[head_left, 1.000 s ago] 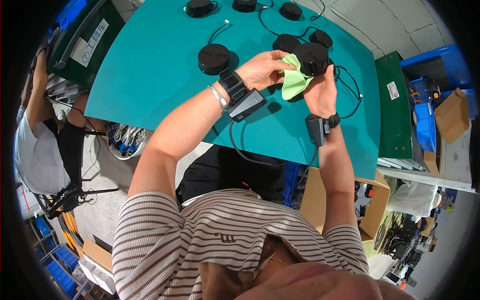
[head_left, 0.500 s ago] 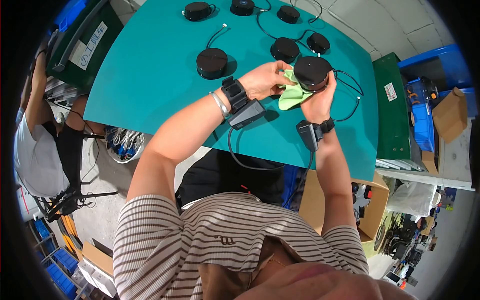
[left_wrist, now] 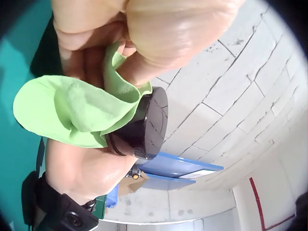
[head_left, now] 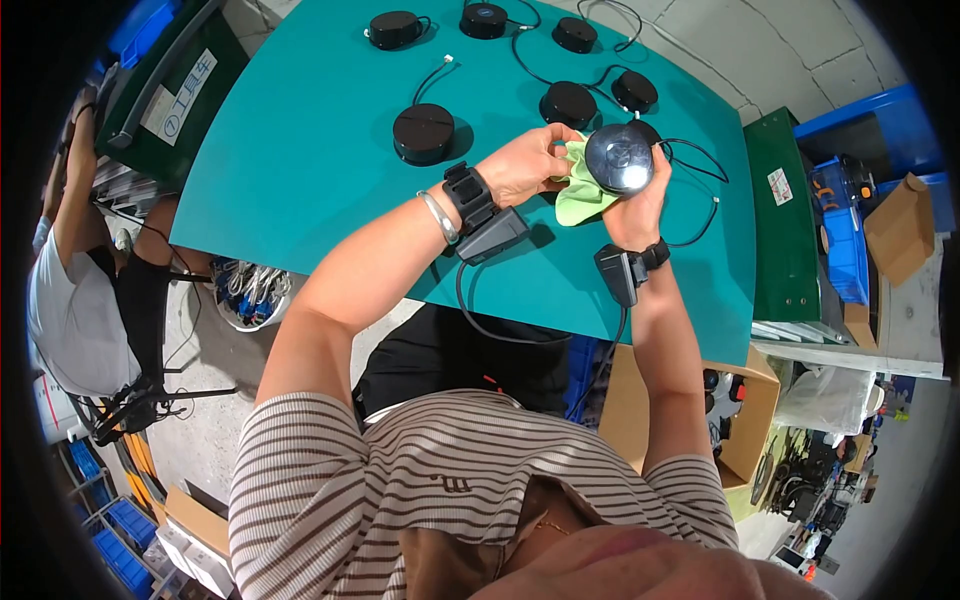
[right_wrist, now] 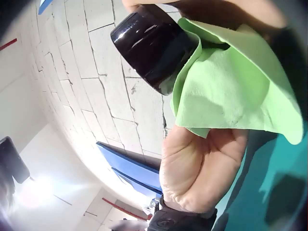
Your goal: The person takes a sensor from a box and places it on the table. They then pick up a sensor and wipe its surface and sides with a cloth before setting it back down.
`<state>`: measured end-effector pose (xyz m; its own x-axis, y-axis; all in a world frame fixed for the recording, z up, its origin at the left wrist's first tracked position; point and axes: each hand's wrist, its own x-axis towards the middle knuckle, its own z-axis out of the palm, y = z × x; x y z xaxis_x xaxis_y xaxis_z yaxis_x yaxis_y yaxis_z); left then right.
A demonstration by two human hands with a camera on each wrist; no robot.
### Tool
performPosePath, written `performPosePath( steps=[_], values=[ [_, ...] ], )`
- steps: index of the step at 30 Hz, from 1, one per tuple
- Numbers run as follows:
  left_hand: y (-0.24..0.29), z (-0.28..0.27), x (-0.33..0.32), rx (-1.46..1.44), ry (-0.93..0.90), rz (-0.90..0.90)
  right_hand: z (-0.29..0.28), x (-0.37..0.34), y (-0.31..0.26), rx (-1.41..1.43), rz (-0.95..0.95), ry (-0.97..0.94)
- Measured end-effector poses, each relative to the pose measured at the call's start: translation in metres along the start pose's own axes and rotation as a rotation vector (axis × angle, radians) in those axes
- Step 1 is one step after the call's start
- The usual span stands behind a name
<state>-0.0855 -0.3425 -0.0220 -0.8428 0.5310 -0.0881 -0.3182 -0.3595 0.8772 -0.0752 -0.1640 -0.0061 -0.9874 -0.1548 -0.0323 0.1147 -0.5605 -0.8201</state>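
Observation:
My left hand (head_left: 519, 165) pinches a light green cloth (head_left: 583, 195) between thumb and fingers. The cloth (left_wrist: 77, 106) hangs in folds and lies against the side of a black, puck-shaped device (head_left: 618, 160). My right hand (head_left: 640, 205) grips this device above the table, with fingers round its edge. Its glossy round face is tilted up and reflects a bright light in the head view. From the right wrist, the dark side wall of the device (right_wrist: 154, 48) shows, partly covered by the cloth (right_wrist: 231, 86).
On the green table (head_left: 310, 170) lie several similar black devices, one of them (head_left: 423, 134) left of my hands. Others stand farther back with black cables (head_left: 530, 58). A white brick wall (head_left: 700, 50) borders the far side. Another person (head_left: 80, 310) sits at the left.
The device has come slightly nearer my body and turned, so its face now mirrors the light. My left hand has moved a little nearer too, still with the cloth.

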Motion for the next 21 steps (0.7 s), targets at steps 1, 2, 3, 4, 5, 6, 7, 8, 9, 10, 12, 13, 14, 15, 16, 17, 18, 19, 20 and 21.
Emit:
performPosePath(
  steps=[1,2,3,4,5,6,7,8,9,10,12,13,14,15,16,17,18,19,20,21],
  values=[
    [0.0,0.0,0.0,0.002,0.016,-0.002,0.0,0.0,0.0,-0.002,-0.002,-0.006],
    [0.001,0.001,-0.001,0.002,0.015,-0.001,-0.001,0.001,0.0,-0.003,-0.003,-0.006],
    [0.003,0.003,-0.002,0.012,0.02,0.0,-0.001,0.002,0.0,0.009,0.018,0.005],
    [0.005,0.004,-0.003,0.022,0.025,0.002,-0.001,0.002,0.0,0.021,0.039,0.015],
    [0.004,0.002,-0.002,0.021,0.027,0.003,-0.001,0.003,0.0,0.02,0.041,0.013],
    [0.003,0.001,-0.001,0.015,0.023,0.006,0.0,0.003,0.0,0.022,0.039,0.01],
    [0.003,-0.001,0.0,0.011,0.019,0.009,0.001,0.003,-0.001,0.025,0.037,0.008],
    [0.002,-0.002,0.0,0.012,0.018,0.009,0.004,0.002,-0.001,0.026,0.035,0.008],
    [0.003,-0.002,0.001,0.011,0.026,0.004,0.009,0.0,-0.001,-0.002,0.0,-0.008],
    [0.003,-0.002,0.001,0.009,0.035,-0.003,0.011,-0.001,-0.002,-0.03,-0.036,-0.022],
    [0.001,-0.001,0.001,0.026,0.028,-0.017,0.01,0.0,-0.001,-0.006,-0.089,-0.003],
    [0.0,-0.001,0.001,0.042,0.024,-0.03,0.006,0.001,0.0,-0.015,-0.096,-0.009],
    [-0.001,0.0,0.001,0.04,0.026,-0.029,0.0,0.002,0.001,-0.025,-0.102,-0.015],
    [-0.001,0.001,0.0,0.046,0.02,-0.021,-0.003,0.002,0.002,-0.026,-0.101,-0.016],
    [0.0,0.003,-0.001,0.054,0.013,-0.013,-0.005,0.003,0.003,-0.01,-0.088,0.016],
    [0.001,0.004,-0.002,0.053,0.015,-0.012,-0.006,0.003,0.003,0.007,-0.075,0.048],
    [0.003,0.007,-0.003,0.065,0.024,-0.005,-0.006,0.004,0.003,0.006,-0.074,0.046],
    [0.004,0.008,-0.005,0.078,0.032,0.001,-0.006,0.004,0.003,0.012,-0.066,0.05],
    [0.005,0.009,-0.006,0.08,0.031,0.0,-0.007,0.004,0.002,0.018,-0.06,0.056],
    [0.005,0.01,-0.007,0.085,0.033,0.011,-0.009,0.005,0.002,0.019,-0.063,0.057]
  ],
)
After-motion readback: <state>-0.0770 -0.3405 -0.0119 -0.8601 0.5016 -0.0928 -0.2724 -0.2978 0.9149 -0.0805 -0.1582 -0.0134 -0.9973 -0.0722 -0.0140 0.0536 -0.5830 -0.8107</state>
